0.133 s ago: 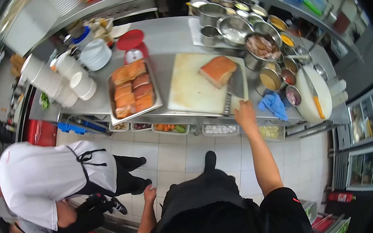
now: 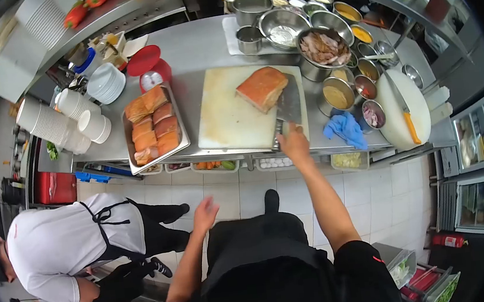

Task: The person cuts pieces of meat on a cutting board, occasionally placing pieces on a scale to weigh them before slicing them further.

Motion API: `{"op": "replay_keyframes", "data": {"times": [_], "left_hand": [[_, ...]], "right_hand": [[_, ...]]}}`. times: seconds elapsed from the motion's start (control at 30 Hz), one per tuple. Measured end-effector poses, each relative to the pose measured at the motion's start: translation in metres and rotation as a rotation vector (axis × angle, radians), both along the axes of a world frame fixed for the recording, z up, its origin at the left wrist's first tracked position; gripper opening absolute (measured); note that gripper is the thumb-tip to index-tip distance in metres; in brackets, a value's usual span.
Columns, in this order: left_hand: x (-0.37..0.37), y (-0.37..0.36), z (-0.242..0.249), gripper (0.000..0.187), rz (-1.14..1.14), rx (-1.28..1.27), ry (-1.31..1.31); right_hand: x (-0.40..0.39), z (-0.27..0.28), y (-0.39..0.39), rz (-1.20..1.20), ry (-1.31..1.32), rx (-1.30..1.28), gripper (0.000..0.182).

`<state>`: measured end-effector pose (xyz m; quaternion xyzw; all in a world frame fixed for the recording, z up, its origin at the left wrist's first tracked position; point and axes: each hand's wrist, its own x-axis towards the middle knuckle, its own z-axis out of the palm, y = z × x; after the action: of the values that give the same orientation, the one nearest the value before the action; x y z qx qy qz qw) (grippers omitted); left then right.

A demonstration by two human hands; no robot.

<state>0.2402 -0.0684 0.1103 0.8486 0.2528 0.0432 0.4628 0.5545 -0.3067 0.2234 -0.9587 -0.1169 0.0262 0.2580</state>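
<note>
A slab of meat with an orange-brown top (image 2: 262, 88) lies on the white cutting board (image 2: 224, 117). Close against its right side is a cleaver (image 2: 289, 102), blade flat on the board and handle towards me. My right hand (image 2: 293, 144) is at that handle, fingertips beside or touching it; most of the handle still shows, and the fingers do not wrap round it. My left hand (image 2: 206, 213) hangs in front of my body above the floor, fingers apart, holding nothing. Left of the board, a metal tray (image 2: 185, 142) holds several similar meat pieces (image 2: 154, 125).
Metal pots and bowls crowd the right, including one of sliced meat (image 2: 322, 48). A blue cloth (image 2: 345, 129) lies near the front edge. An orange-handled knife (image 2: 406, 113) rests on a round white board (image 2: 396, 132). Left are stacked bowls (image 2: 93, 125) and a person in white (image 2: 74, 242).
My right hand has come closer to the cleaver's handle. My left hand has risen forward and its fingers have spread. The view has shifted slightly; meat and board stay in place.
</note>
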Motion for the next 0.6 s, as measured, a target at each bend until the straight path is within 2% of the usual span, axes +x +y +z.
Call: {"op": "replay_keyframes", "data": {"times": [0.03, 0.07, 0.13, 0.17, 0.23, 0.27, 0.3, 0.37, 0.4, 0.47, 0.53, 0.6], "left_hand": [[0.045, -0.012, 0.048, 0.049, -0.03, -0.157, 0.067], [0.088, -0.018, 0.082, 0.049, -0.141, -0.016, -0.067], [0.18, -0.036, 0.133, 0.05, -0.188, 0.173, -0.212], [0.227, -0.038, 0.144, 0.05, -0.225, 0.266, -0.349], [0.304, -0.049, 0.165, 0.062, -0.177, 0.481, -0.386], [0.341, -0.049, 0.151, 0.088, -0.151, 0.597, -0.363], [0.368, -0.05, 0.149, 0.088, -0.178, 0.586, -0.364], [0.407, -0.058, 0.144, 0.114, -0.186, 0.834, 0.134], [0.418, -0.059, 0.154, 0.114, -0.206, 0.821, 0.118], [0.428, -0.045, 0.172, 0.128, -0.388, 0.577, 0.452], [0.437, -0.029, 0.171, 0.127, -0.417, 0.501, 0.444], [0.441, -0.012, 0.169, 0.123, -0.45, 0.405, 0.368]], "right_hand": [[-0.007, -0.004, 0.01, -0.017, 0.052, 0.013, 0.073], [-0.014, -0.008, 0.022, -0.021, 0.086, 0.027, 0.073], [-0.009, -0.005, 0.034, -0.03, 0.1, 0.076, 0.081], [-0.006, -0.001, 0.04, -0.042, 0.11, 0.076, 0.081], [0.002, 0.003, 0.048, -0.116, 0.177, 0.005, 0.086], [0.004, -0.001, 0.05, -0.173, 0.186, 0.015, 0.088], [0.005, 0.002, 0.045, -0.2, 0.193, 0.011, 0.088], [-0.001, 0.02, 0.029, -0.222, 0.217, 0.005, 0.086], [-0.001, 0.027, 0.019, -0.246, 0.21, -0.006, 0.086], [-0.014, 0.032, -0.013, -0.195, 0.277, 0.039, 0.079], [-0.043, 0.02, -0.048, -0.115, 0.073, 0.17, 0.072], [-0.062, 0.08, -0.057, -0.297, 0.672, 0.598, 0.063]]}}
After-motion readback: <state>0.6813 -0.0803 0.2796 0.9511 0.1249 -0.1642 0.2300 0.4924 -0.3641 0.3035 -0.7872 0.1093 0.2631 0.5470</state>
